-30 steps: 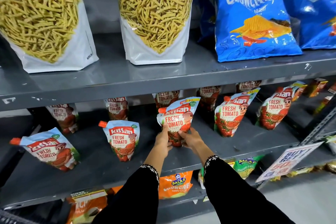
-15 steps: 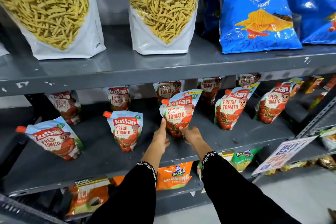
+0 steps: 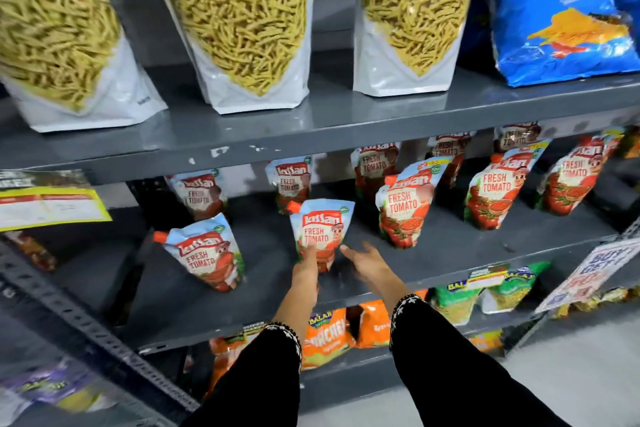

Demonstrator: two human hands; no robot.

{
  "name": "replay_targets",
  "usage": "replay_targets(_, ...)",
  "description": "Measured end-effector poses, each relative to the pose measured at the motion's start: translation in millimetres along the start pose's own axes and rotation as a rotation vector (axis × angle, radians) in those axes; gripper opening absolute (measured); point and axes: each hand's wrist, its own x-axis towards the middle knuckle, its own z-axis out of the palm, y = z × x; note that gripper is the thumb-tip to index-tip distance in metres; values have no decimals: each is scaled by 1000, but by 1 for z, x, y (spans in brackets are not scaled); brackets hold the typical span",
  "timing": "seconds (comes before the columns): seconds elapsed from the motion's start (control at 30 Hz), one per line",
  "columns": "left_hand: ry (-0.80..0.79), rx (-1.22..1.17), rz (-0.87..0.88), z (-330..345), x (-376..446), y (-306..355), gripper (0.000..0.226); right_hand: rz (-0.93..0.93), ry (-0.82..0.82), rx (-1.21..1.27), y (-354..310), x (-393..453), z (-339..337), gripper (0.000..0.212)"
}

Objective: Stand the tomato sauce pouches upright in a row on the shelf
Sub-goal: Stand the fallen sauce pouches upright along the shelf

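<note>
**Both hands moving over to the next tomato pouch**

Hands are doing different things in the head view, the only one we've got. Left hand (image 3: 306, 270) is laying its fingers flat against the lower front of the middle pouch (image 3: 320, 230), not pinching it, more like steadying. Right hand (image 3: 363, 262) is hanging spread and empty just beside that pouch's right edge, not touching it as far as I can tell.

What's changed: a second ago both hands were cupping the pouch to the right (image 3: 405, 208). They're off it now and it's standing on its own, leaning a bit, mid-shelf. So I'd say that one's done and the person is starting on its left neighbour, which is sitting nearer the front edge of the shelf (image 3: 450, 253). After that, the left pouch (image 3: 207, 253) is waiting, tilted, toward the shelf's left end. Two more on the right are looking fine already.

Hard to make out: everything's smeared by head motion, so real contact under the left fingers is a guess. Back-row pouches are sitting in shadow with their tops cut off by the upper shelf (image 3: 311, 128). Right-end stuff is running out of frame.
</note>
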Motion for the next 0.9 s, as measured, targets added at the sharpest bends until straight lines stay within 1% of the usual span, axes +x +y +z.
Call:
replay_targets(0.03, 8, 6, 9, -6, 2, 4, 73, -2, -29, 8, 0, -2, 6, 67)
replay_targets(0.07, 5, 9, 18, -10, 4, 7, 75, 0, -61, 23, 0, -3, 10, 62)
replay_targets(0.13, -25, -6, 42, -15, 7, 15, 76, 13, -139, 70, -3, -3, 18, 37)
replay_targets(0.17, -45, -22, 51, -17, 9, 19, 76, 17, -169, 94, -5, -3, 21, 28)
replay_targets(0.23, -78, -33, 54, -17, 9, 25, 71, 21, -191, 107, -8, -1, 25, 22)
replay_targets(0.37, -114, -17, 61, -18, 12, 31, 60, 19, -186, 66, -12, 7, 31, 27)
replay_targets(0.47, -86, -26, 76, -21, 15, 32, 59, 22, -197, 50, -14, 11, 37, 19)
replay_targets(0.57, -41, -41, 94, -30, 18, 35, 60, 33, -204, 39, -17, 13, 48, 18)
replay_targets(0.73, -39, -44, 92, -38, 23, 39, 60, 25, -180, 14, -19, 13, 58, 33)
replay_targets(0.83, -48, -49, 76, -40, 23, 40, 59, 43, -146, 18, -17, 16, 58, 35)
replay_targets(0.9, -59, -60, 73, -43, 22, 38, 54, 77, -113, 52, -14, 16, 59, 36)
